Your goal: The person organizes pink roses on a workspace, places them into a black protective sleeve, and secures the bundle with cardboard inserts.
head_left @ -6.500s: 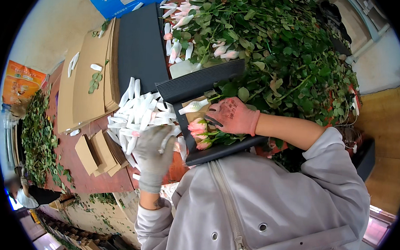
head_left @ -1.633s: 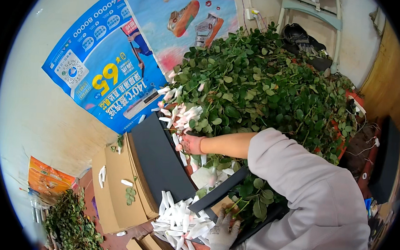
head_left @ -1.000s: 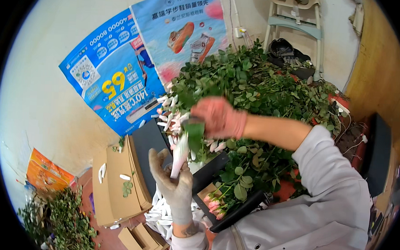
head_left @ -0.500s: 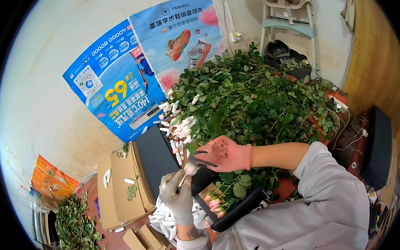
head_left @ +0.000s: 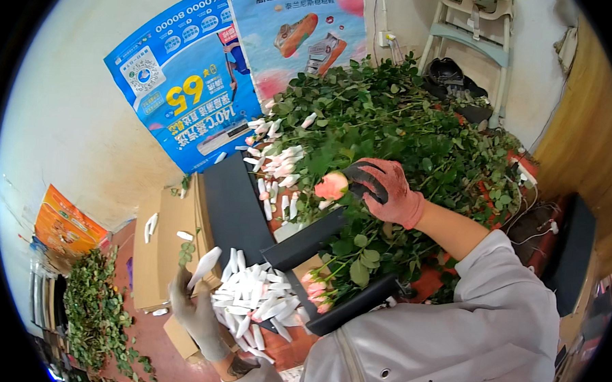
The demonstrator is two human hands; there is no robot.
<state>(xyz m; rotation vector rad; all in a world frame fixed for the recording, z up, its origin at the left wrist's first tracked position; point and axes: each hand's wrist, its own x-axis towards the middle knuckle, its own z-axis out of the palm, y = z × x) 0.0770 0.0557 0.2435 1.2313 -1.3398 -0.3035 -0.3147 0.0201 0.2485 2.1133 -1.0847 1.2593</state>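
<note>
My left hand (head_left: pixel 198 316), in a pale grey glove, is closed around a white net flower sleeve (head_left: pixel 205 265) that sticks up past the fingers. Below and right of it lies a heap of similar white sleeves (head_left: pixel 254 291). My right hand (head_left: pixel 386 193), in a pink glove with dark fingers, grips a peach-pink rose (head_left: pixel 331 186) just behind its bloom; the stem is hidden by the hand and leaves. Several pink roses (head_left: pixel 317 290) lie in a black-sided holder (head_left: pixel 355 306) close to my body.
A big pile of leafy rose stems (head_left: pixel 417 141) covers the far right. White-wrapped buds (head_left: pixel 283 163) lie along its left edge. Flat cardboard sheets (head_left: pixel 170 243) and a dark board (head_left: pixel 237 205) are at left. A high chair (head_left: pixel 469 44) stands at the back.
My hands have moved apart: the left down and leftward with a white sleeve, the right up and rightward. The pink rose now shows in my right hand. The view has shifted slightly.
</note>
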